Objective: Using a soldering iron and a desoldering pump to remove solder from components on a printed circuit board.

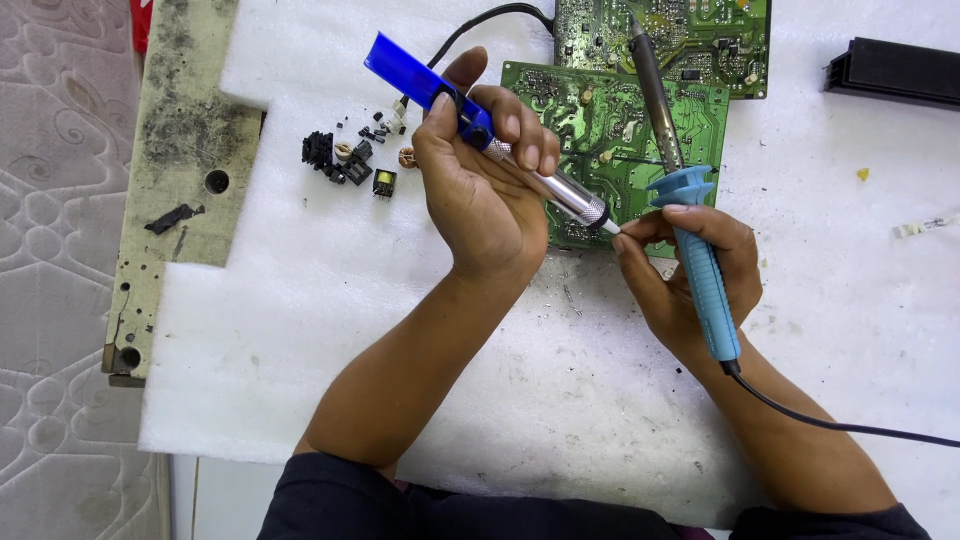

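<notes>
- Head view: the green circuit board [600, 140] lies on white foam sheet [300, 300], just beyond the fingertips of both hands, with a second board [700, 40] overlapping its far edge.
- Left hand [480, 190] is wrapped shut around a desoldering pump [490, 135], blue at the rear and metal at the front, whose white nozzle meets the board's near edge.
- Right hand [690, 270] grips the light-blue handle of a soldering iron [680, 180]; its thumb and forefinger pinch towards the pump's nozzle, and the iron's tip points away over the far board.
- Beyond the left knuckles sits a small pile of removed components [350, 160], which suggests several parts are already off.
- Many parts remain on the board, so the stripping looks only partly done.
- Farther left lies a grimy beige panel [170, 180]; a black part [890, 70] sits far right.
</notes>
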